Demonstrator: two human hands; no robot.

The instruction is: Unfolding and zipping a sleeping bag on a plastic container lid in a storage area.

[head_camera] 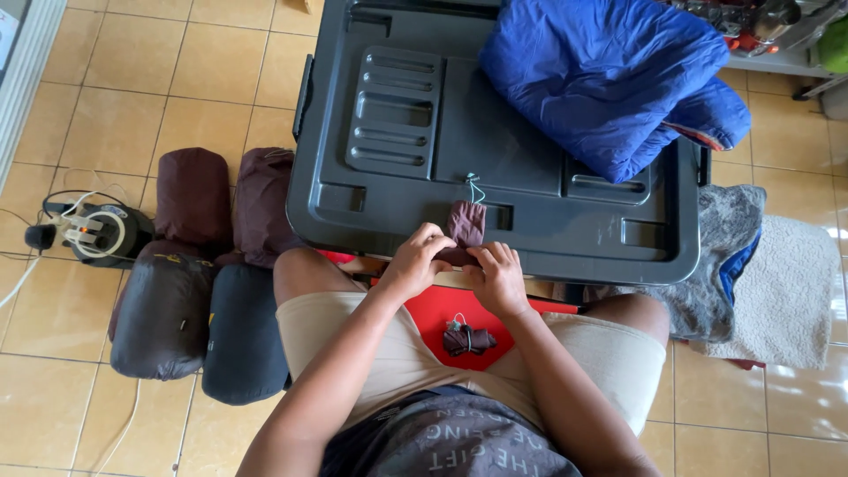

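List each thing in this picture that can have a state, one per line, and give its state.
Maroon pouch: on the lid, gripped by both hands.
Left hand: closed on pouch.
Right hand: closed on pouch.
Dark grey bin lid: shut, flat.
Blue sleeping bag: loose, unpacked.
Stuffed sacks: packed, on floor.
Small bundle: rolled, on red seat.

I'm looking down on a floor (132, 97) of glossy beige tiles, daylight glaring off them at the right. A big dark grey plastic bin lid (495, 141) fills the centre, serving as a desk. Left of it I see packed stuff sacks (190, 265), maroon and dark, beside a coiled cable reel (97, 231). At right lie grey fleecy blankets (777, 283); a cluttered shelf (768, 35) sits top right.
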